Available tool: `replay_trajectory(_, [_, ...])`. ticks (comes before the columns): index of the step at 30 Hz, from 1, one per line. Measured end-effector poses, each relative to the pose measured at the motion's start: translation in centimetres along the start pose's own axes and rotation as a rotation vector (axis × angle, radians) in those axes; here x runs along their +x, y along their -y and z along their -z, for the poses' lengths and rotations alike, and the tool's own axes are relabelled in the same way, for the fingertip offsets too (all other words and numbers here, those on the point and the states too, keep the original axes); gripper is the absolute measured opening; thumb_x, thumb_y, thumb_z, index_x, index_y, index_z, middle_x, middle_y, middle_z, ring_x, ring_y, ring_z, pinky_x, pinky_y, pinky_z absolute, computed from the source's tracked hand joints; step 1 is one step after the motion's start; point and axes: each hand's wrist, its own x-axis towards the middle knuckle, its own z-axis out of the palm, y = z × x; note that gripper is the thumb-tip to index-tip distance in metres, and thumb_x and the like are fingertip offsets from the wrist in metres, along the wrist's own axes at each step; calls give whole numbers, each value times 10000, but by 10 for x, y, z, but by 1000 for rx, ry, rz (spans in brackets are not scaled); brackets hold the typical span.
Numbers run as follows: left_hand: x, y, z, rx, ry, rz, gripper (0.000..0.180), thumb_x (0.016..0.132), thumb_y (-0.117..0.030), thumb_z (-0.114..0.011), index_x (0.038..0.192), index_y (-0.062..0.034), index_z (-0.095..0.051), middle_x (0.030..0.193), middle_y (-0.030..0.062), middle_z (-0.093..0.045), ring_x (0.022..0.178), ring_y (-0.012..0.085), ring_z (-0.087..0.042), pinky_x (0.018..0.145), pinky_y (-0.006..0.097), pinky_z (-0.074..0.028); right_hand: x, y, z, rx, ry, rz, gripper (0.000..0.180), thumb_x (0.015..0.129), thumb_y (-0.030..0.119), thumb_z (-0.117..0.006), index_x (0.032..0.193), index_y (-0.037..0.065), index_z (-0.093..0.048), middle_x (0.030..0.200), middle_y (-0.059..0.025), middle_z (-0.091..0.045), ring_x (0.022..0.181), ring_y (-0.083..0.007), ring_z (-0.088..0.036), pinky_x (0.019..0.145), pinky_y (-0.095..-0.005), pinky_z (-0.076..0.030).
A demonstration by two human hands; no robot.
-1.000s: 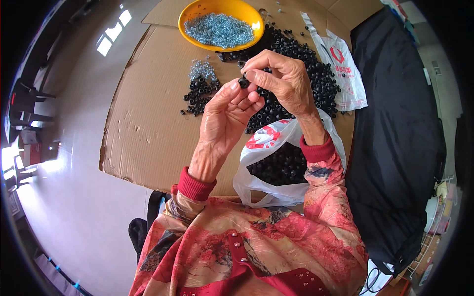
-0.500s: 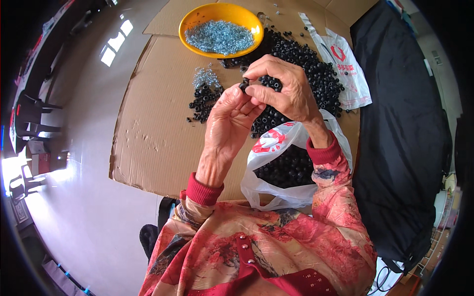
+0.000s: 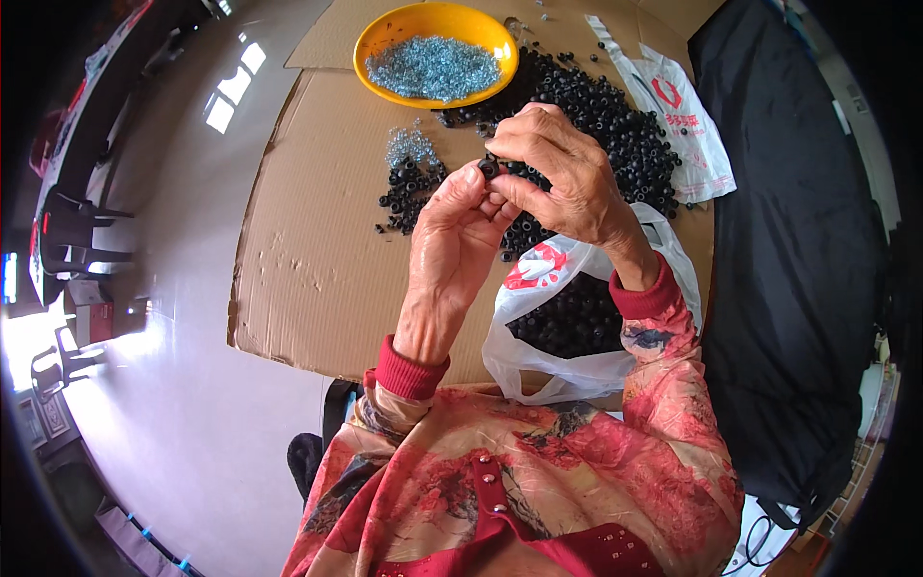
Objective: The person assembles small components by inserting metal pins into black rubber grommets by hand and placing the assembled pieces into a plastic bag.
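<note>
A small black ring-shaped part (image 3: 489, 168) with a round hole is pinched at the fingertips of my left hand (image 3: 444, 226). My right hand (image 3: 565, 171) closes its thumb and index finger about the same part from the right. Whether a smaller piece sits inside it is too small to tell. Behind and beneath my right hand spreads a big heap of like black parts (image 3: 630, 144). Left of it lies a small group of black parts (image 3: 409, 192), with a little pile of clear bluish pieces (image 3: 411, 146) just beyond.
A yellow bowl (image 3: 510, 60) of clear bluish pieces stands at the far side of the cardboard (image 3: 308, 221). Nearest me, a white plastic bag (image 3: 514, 361) gapes around more black parts. Another white bag (image 3: 697, 144) lies flat at right, beside a large black cover (image 3: 788, 250).
The black part has turned so that its hole now faces up toward me. My fingers have shifted slightly around it. The whole view has moved a little.
</note>
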Motion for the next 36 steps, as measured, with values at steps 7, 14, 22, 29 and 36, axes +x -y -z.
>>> replay_trajectory(7, [-1, 1, -5, 12, -53, 26, 160, 894, -150, -501, 966, -18, -558, 908, 100, -624, 871, 191, -590, 920, 402, -402, -9, -2, -2, 43, -53, 4, 249, 659, 36, -694, 888, 9, -600, 876, -99, -590, 803, -256, -586, 711, -345, -498])
replay_trajectory(14, [2, 2, -1, -16, 5, 52, 118, 840, -130, -575, 906, -33, -591, 892, 48, -626, 856, 140, -585, 852, 361, -445, -9, -3, -3, 93, -86, 11, 249, 654, 16, -686, 887, 1, -602, 866, -99, -588, 789, -248, -576, 696, -338, -495])
replay_trajectory(22, [0, 4, -2, -9, 18, 10, 125, 851, -113, -561, 931, -19, -580, 880, 56, -624, 819, 141, -591, 835, 353, -455, -10, 1, -2, 24, -111, 59, 218, 664, 12, -675, 864, -18, -592, 821, -102, -569, 743, -229, -558, 675, -328, -487])
replay_trajectory(29, [-6, 7, -7, 80, -28, -85, 153, 875, -110, -541, 961, 14, -569, 847, 73, -616, 788, 148, -588, 807, 325, -459, -9, 6, 0, 9, -109, 120, 180, 676, -3, -659, 839, -35, -591, 799, -106, -566, 742, -230, -570, 698, -350, -484])
replay_trajectory(36, [5, 6, 3, 53, 100, -66, 138, 873, -94, -536, 954, 11, -572, 828, 66, -609, 759, 142, -568, 798, 316, -450, -10, 2, -4, 2, -95, 106, 166, 671, -12, -655, 821, -32, -587, 797, -112, -573, 743, -251, -582, 719, -365, -485])
